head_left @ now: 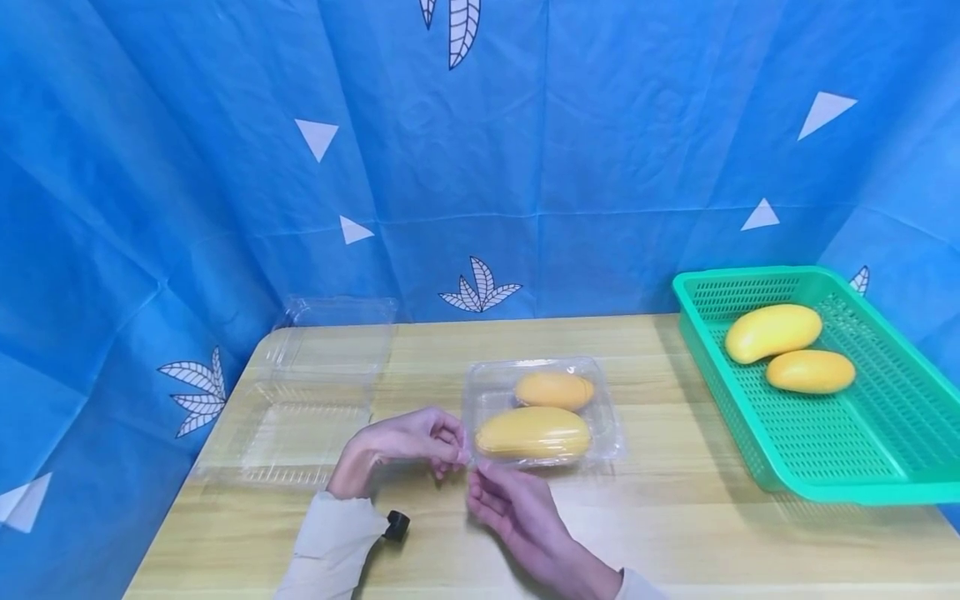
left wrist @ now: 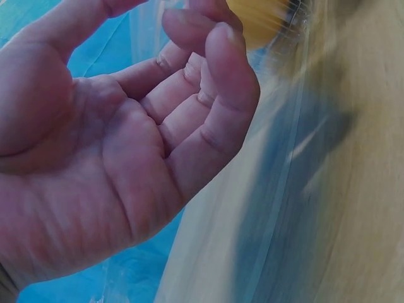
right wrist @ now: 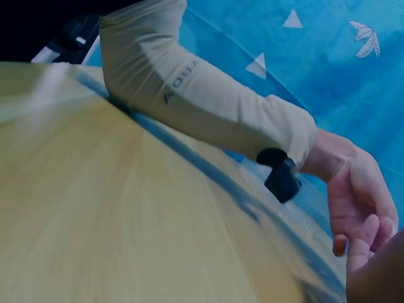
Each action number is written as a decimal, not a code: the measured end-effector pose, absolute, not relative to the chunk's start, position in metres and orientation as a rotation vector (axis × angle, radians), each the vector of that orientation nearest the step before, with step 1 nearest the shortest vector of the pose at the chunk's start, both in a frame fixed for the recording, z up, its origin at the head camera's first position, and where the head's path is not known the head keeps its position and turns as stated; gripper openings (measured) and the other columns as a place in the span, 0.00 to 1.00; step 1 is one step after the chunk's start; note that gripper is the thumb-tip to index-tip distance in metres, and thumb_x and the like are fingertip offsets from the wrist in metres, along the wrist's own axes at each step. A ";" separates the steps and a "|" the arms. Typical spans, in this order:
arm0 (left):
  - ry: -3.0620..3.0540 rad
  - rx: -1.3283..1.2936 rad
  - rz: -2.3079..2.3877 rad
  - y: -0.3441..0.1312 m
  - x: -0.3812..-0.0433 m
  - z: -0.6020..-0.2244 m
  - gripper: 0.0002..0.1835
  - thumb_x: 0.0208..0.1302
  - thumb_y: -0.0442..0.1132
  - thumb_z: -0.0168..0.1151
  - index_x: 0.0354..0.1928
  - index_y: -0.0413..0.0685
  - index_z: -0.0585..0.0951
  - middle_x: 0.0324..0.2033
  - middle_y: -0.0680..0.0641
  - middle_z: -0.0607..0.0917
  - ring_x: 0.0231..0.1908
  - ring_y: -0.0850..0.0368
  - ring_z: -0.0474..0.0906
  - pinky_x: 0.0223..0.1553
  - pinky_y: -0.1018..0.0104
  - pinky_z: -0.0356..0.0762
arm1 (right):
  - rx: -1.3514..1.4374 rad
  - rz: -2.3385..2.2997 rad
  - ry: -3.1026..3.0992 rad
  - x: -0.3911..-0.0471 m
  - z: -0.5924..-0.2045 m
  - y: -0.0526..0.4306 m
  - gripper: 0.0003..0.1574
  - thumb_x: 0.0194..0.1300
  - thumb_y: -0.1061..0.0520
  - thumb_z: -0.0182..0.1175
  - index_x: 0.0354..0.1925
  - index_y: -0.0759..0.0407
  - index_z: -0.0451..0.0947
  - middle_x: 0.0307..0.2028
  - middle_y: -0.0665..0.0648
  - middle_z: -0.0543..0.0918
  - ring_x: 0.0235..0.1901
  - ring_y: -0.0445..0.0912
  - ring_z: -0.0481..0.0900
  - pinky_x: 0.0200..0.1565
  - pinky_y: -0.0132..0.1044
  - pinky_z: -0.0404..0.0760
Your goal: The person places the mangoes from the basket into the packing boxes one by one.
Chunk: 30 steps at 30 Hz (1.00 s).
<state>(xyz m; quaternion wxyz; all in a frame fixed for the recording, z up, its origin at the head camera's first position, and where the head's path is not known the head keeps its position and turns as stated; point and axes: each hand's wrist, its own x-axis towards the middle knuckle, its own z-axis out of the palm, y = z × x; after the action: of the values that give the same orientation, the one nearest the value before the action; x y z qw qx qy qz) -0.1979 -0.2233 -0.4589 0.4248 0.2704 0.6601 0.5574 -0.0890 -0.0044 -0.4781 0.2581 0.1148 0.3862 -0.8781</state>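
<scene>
The work shown is the closing of a pack of fruit, and it looks about half done overall. A clear, rectangular plastic clamshell box rests on the pale wood-grain table, just right of centre and in front of the person. Inside lie a long, smooth, yellow mango-shaped fruit on the near side and a shorter, orange-yellow oval fruit beyond it. The lid appears to be down over both, though whether its edge is fully snapped cannot be told.

Both hands meet at the box's near left corner. The left hand has its fingers curled, thumb and forefinger drawn narrowly together; it seems to pinch the corner. The right hand, just beside it on the near side, also seems to pinch there with its fingertips, the other fingers folded in. The wrist views do not show the contact clearly.

To the left, a second clear plastic clamshell stands open, its lid tipped back toward the far side. At the far right, a bright green, slotted plastic basket holds a curved yellow fruit and, nearer, a smaller orange-yellow oval fruit. So one pair is boxed, with its corner fastening in hand; judging from this layout, the basket pair and the open clamshell remain to be dealt with.
</scene>
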 end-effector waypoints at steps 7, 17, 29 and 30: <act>1.661 0.646 1.403 -0.223 -0.198 -0.455 0.11 0.71 0.32 0.59 0.44 0.26 0.78 0.32 0.35 0.83 0.27 0.58 0.78 0.32 0.67 0.81 | 0.409 -2.410 1.077 -0.091 -0.476 -0.015 0.18 0.67 0.56 0.69 0.49 0.68 0.80 0.37 0.54 0.85 0.37 0.41 0.84 0.50 0.37 0.84; 1.642 0.600 1.488 -0.220 -0.198 -0.458 0.12 0.76 0.32 0.54 0.43 0.24 0.78 0.31 0.41 0.82 0.26 0.59 0.77 0.32 0.66 0.82 | 0.404 -2.409 1.127 -0.104 -0.476 -0.016 0.19 0.67 0.56 0.68 0.50 0.69 0.79 0.36 0.53 0.85 0.34 0.40 0.82 0.46 0.34 0.84; 1.744 0.522 1.501 -0.215 -0.198 -0.459 0.09 0.72 0.33 0.59 0.41 0.29 0.81 0.28 0.44 0.83 0.25 0.58 0.75 0.30 0.67 0.79 | 0.423 -2.398 1.132 -0.111 -0.477 -0.015 0.18 0.66 0.57 0.68 0.49 0.67 0.80 0.34 0.52 0.85 0.32 0.39 0.82 0.44 0.33 0.84; 1.743 0.518 1.507 -0.215 -0.198 -0.459 0.09 0.72 0.32 0.58 0.41 0.29 0.81 0.28 0.45 0.83 0.25 0.59 0.75 0.30 0.67 0.79 | 0.423 -2.397 1.129 -0.112 -0.478 -0.015 0.17 0.66 0.57 0.68 0.49 0.67 0.80 0.34 0.52 0.85 0.32 0.39 0.82 0.43 0.33 0.84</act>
<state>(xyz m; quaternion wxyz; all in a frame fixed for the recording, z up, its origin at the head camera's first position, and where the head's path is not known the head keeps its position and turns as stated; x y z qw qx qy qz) -0.1978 -0.2150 -0.4593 0.3801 0.2030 0.6827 0.5901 -0.1121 -0.0154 -0.4779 0.2272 0.1535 0.4099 -0.8699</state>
